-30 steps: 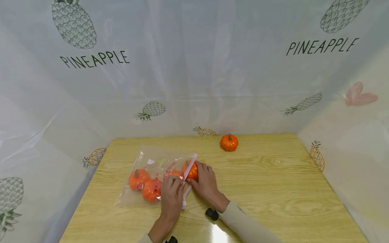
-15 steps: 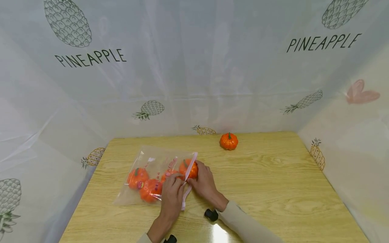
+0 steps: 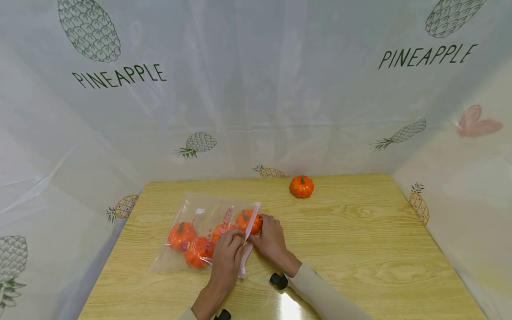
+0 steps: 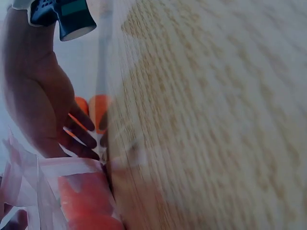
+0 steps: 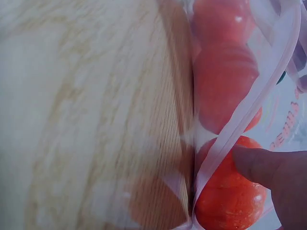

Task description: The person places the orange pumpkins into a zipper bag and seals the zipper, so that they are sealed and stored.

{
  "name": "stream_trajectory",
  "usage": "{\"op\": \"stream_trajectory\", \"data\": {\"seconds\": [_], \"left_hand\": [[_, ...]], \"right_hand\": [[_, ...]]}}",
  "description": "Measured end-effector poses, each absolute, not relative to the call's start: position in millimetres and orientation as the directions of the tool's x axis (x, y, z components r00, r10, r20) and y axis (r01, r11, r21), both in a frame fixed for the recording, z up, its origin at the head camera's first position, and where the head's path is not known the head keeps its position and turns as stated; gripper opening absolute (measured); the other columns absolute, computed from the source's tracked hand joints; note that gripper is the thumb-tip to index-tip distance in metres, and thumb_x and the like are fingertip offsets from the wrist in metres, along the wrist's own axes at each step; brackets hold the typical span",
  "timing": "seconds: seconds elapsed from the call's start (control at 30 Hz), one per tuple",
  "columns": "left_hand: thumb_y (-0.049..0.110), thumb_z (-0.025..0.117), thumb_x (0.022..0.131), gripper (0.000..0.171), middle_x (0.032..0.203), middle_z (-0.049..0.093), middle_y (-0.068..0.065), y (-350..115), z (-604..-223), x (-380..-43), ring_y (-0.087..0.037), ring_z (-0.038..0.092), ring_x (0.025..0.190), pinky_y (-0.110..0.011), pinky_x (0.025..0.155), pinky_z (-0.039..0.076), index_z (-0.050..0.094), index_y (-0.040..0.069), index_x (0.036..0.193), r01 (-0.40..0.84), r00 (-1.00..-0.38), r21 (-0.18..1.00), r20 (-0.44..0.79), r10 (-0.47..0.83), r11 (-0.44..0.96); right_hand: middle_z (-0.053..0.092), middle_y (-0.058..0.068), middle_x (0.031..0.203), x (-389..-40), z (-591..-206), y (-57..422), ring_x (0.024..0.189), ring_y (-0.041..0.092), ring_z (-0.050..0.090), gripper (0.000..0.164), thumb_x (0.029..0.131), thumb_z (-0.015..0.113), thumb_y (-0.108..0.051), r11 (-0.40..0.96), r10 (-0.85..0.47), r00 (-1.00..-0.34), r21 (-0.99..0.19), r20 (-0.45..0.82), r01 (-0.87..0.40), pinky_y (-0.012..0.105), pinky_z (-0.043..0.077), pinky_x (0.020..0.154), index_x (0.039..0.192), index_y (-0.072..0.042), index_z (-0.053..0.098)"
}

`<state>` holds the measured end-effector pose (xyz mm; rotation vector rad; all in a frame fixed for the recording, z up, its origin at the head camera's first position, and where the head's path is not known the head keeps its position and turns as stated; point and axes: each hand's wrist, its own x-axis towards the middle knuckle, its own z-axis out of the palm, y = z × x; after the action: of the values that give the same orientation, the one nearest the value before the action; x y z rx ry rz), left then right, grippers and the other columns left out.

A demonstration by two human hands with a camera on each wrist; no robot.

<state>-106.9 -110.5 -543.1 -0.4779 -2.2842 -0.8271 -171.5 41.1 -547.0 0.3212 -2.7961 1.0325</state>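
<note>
A clear zip bag (image 3: 188, 209) with a pink zip strip lies on the left half of the table, its mouth facing right. Several orange toy pumpkins are inside; one (image 3: 180, 235) sits at the far left. My left hand (image 3: 227, 258) pinches the mouth's near edge; its fingertips show beside the pink strip (image 4: 72, 165) in the left wrist view. My right hand (image 3: 272, 240) grips a pumpkin (image 5: 230, 201) that lies partly under the strip at the mouth, thumb on its side. The right fingers' far side is hidden in the right wrist view.
Another orange pumpkin (image 3: 302, 186) with a green stem stands near the back edge of the wooden table (image 3: 360, 240). White sheeting (image 3: 256, 111) printed with pineapples rises behind and at both sides. Black wrist cameras (image 3: 278, 281) sit on the wrists.
The gripped pumpkin and the one beside it have shifted slightly left, further into the bag. Both hands keep their hold with very little movement. The head view has tilted a little.
</note>
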Motion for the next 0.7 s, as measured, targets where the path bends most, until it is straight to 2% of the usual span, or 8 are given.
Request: {"op": "stream_trajectory", "data": {"seconds": [0.2, 0.33, 0.53, 0.7], "left_hand": [[-0.003, 0.079, 0.086, 0.018, 0.122, 0.072, -0.007, -110.8, -542.3, -107.2, -0.027, 0.067, 0.106, -0.045, 0.087, 0.053, 0.066, 0.011, 0.085, 0.539, -0.730, 0.431, 0.668, 0.146, 0.724], [-0.002, 0.079, 0.086, 0.020, 0.124, 0.073, -0.006, -111.1, -541.3, -107.6, -0.026, 0.067, 0.104, -0.042, 0.085, 0.053, 0.065, 0.011, 0.083, 0.559, -0.724, 0.415, 0.666, 0.179, 0.718], [-0.002, 0.077, 0.088, 0.013, 0.127, 0.073, -0.006, -111.9, -539.6, -107.8, -0.025, 0.067, 0.105, -0.043, 0.087, 0.053, 0.076, 0.007, 0.098, 0.589, -0.714, 0.405, 0.666, 0.215, 0.699], [-0.002, 0.076, 0.090, 0.016, 0.129, 0.072, -0.006, -113.0, -539.0, -108.6, -0.025, 0.066, 0.106, -0.044, 0.089, 0.052, 0.077, 0.007, 0.103, 0.582, -0.726, 0.412, 0.651, 0.220, 0.701]], "right_hand": [[0.066, 0.022, 0.113, -168.1, -545.2, 44.9, 0.103, 0.040, 0.060, 0.069, 0.080, 0.089, -0.033, 0.737, -0.162, -0.963, -0.623, 0.214, -0.263, 0.052, 0.049, 0.089, 0.128, 0.006, 0.060], [0.065, 0.022, 0.112, -168.2, -547.9, 45.8, 0.101, 0.040, 0.059, 0.066, 0.081, 0.087, -0.028, 0.727, -0.155, -0.959, -0.629, 0.239, -0.274, 0.052, 0.049, 0.087, 0.131, 0.005, 0.060], [0.063, 0.022, 0.112, -171.6, -550.4, 43.1, 0.099, 0.041, 0.057, 0.063, 0.085, 0.081, -0.019, 0.748, -0.143, -0.957, -0.606, 0.253, -0.272, 0.054, 0.048, 0.086, 0.140, 0.002, 0.060], [0.061, 0.022, 0.113, -172.7, -548.0, 41.8, 0.102, 0.042, 0.055, 0.064, 0.090, 0.076, -0.021, 0.755, -0.152, -0.967, -0.607, 0.203, -0.246, 0.057, 0.046, 0.090, 0.147, 0.002, 0.057]]}}
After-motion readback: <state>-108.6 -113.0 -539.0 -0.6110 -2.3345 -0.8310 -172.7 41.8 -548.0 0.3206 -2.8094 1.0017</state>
